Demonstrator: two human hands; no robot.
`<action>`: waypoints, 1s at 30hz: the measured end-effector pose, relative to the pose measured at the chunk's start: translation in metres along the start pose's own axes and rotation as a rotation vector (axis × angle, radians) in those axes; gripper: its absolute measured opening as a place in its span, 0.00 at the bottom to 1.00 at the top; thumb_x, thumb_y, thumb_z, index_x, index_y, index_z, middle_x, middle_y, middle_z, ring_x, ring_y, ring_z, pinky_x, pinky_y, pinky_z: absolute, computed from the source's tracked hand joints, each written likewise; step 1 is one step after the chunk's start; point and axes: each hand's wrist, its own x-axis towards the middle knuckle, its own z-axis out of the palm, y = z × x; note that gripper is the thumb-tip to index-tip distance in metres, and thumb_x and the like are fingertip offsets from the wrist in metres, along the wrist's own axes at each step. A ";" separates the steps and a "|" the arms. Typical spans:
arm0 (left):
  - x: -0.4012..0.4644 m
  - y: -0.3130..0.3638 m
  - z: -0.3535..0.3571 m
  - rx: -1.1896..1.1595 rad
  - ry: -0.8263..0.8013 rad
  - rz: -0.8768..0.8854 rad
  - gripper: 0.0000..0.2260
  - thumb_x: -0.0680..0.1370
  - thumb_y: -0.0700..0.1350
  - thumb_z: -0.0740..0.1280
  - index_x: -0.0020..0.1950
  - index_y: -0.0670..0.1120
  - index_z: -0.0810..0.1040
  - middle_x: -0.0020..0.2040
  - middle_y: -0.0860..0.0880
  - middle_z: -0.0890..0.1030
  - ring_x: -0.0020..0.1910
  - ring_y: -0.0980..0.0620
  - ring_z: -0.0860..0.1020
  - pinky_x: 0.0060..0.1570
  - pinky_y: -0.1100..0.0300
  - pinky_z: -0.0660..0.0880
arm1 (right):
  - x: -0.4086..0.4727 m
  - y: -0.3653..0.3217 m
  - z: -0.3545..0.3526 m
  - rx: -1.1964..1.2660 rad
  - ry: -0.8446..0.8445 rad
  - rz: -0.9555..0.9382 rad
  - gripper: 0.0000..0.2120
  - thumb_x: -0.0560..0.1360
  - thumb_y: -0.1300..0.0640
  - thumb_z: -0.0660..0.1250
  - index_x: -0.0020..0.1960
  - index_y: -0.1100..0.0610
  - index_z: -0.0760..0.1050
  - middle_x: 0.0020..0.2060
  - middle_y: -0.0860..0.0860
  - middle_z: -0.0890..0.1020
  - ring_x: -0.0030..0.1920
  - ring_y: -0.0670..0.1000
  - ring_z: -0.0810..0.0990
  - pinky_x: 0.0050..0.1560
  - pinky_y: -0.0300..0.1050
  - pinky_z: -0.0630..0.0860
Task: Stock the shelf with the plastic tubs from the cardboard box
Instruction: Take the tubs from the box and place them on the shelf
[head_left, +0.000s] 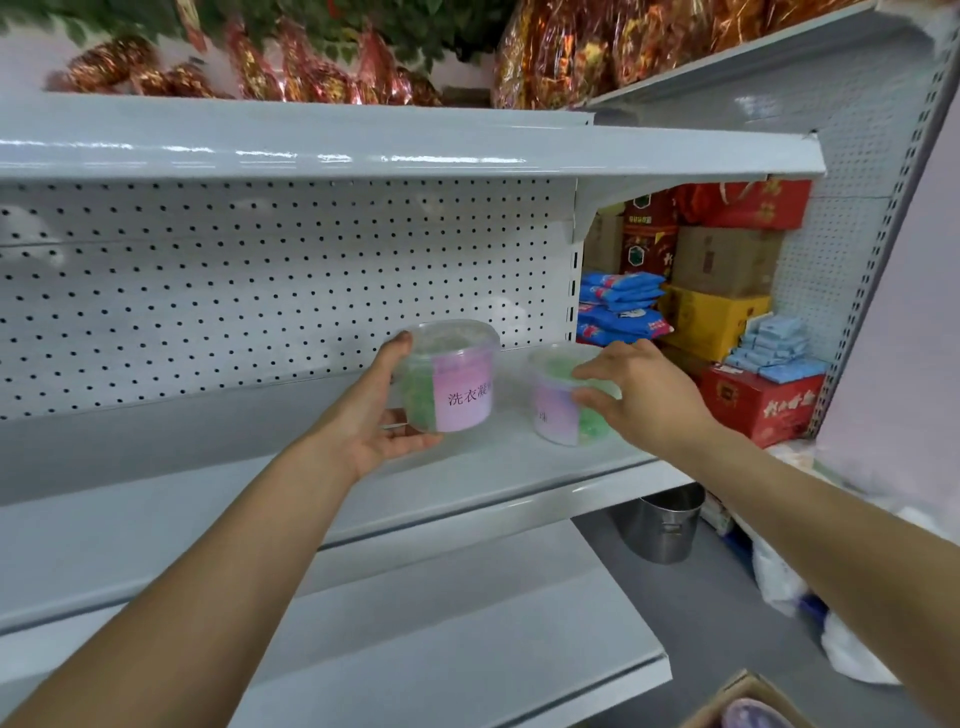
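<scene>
Grip: left hand (382, 415) cups one laundry-bead tub (451, 375) just above the white shelf (467, 467); right hand (641, 395) clasps second tub (563, 402) standing there | step: placing both | next: lower left tub beside it, release | cardboard box (748, 699) holds more.

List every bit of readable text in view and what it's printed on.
"洗衣凝": pink label of the tub that the left hand grips; the rest of the line curves out of sight.
Tub under the right hand: one character, too blurred.
Red box: gold characters, blurred.
Blue packets and upper cartons: print too small.
</scene>
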 end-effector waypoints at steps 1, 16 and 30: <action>0.001 0.000 0.001 0.001 0.004 0.003 0.27 0.71 0.63 0.69 0.63 0.48 0.71 0.56 0.37 0.75 0.52 0.39 0.79 0.50 0.44 0.80 | 0.011 0.005 0.005 0.012 -0.013 0.007 0.15 0.76 0.48 0.67 0.60 0.51 0.79 0.57 0.51 0.80 0.58 0.55 0.73 0.53 0.52 0.75; 0.013 0.003 0.009 0.043 0.118 -0.032 0.22 0.73 0.62 0.68 0.59 0.49 0.72 0.55 0.38 0.76 0.51 0.39 0.80 0.50 0.44 0.80 | 0.085 0.029 0.040 -0.052 -0.187 0.087 0.17 0.79 0.52 0.60 0.67 0.49 0.72 0.66 0.56 0.74 0.66 0.57 0.69 0.61 0.52 0.70; 0.007 -0.016 0.005 1.190 0.320 0.685 0.29 0.71 0.67 0.65 0.71 0.63 0.65 0.71 0.57 0.67 0.72 0.51 0.57 0.66 0.52 0.61 | 0.056 0.019 0.033 -0.029 -0.159 0.055 0.23 0.78 0.52 0.61 0.73 0.47 0.64 0.74 0.50 0.63 0.74 0.57 0.56 0.69 0.59 0.63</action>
